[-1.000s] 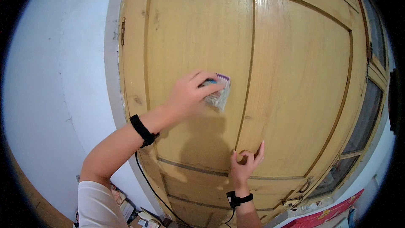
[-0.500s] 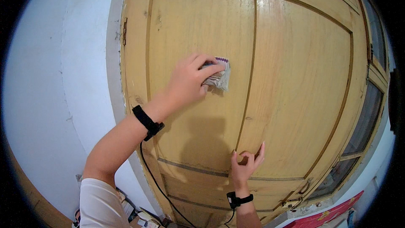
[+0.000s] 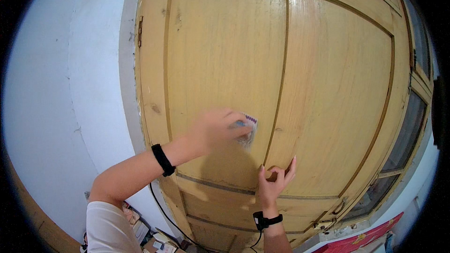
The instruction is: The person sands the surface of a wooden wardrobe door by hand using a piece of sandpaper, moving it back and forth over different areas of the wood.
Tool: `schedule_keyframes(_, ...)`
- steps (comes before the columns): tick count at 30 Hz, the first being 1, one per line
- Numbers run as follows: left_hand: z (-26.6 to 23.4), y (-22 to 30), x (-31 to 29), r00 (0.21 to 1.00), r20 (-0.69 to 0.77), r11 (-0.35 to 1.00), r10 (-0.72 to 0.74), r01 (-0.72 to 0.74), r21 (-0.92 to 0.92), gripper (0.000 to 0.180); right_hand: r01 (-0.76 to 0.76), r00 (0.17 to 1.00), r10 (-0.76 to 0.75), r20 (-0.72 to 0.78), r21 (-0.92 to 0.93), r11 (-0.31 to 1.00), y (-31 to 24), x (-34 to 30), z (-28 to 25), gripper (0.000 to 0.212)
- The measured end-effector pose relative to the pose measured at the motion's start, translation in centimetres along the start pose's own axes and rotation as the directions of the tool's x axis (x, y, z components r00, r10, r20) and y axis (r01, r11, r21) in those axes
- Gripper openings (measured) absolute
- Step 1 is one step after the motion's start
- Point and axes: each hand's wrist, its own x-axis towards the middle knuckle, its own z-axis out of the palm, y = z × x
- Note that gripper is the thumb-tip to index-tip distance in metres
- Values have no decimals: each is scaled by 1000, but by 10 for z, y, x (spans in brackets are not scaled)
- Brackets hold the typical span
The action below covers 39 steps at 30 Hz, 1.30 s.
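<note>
While my left hand (image 3: 215,125) blurs in front of the wooden door (image 3: 302,61), its thumb and fingers pinch a crumpled grey wad (image 3: 253,132) with a purple, zigzag edge. The wad sits at the lower middle of the door's left panel (image 3: 225,51); whether it is cloth or plastic I can't tell, nor whether it presses on the wood. My right hand (image 3: 273,185) is lower down, at the foot of the door's middle upright, holding nothing that I can make out: the thumb points up, one finger bends over toward it, and another stretches up and away, so these fingers stand partly spread. I can't tell if they touch the door. A black band (image 3: 163,160) circles my left wrist and another black band (image 3: 271,220) my right, while a dark cable (image 3: 165,206) runs down across the door's lower left corner. A white wall (image 3: 65,75) lies left of the door, glass panes (image 3: 404,133) to its right, and a red sheet (image 3: 363,235) beyond its lower right corner.
</note>
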Motion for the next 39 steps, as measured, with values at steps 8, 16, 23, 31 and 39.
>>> schedule_keyframes(8,-4,-1,11,989,-146,999,17,-22,-28,38,26,1000,-26,-9,-30,999,2,1,-1,31)
schedule_keyframes(16,-31,-11,42,966,-256,996,-44,62,63,47,35,999,-35,-1,-36,999,3,0,-1,31)
schedule_keyframes(23,-16,-6,25,983,-173,992,-63,81,100,50,40,999,-40,-12,5,999,3,1,0,32)
schedule_keyframes(31,24,14,-29,985,23,985,-173,174,-12,39,39,999,-39,-8,-30,999,-2,2,-1,32)
schedule_keyframes(39,9,34,-26,993,49,993,-104,106,-47,43,28,999,-29,-23,-24,999,1,0,0,30)
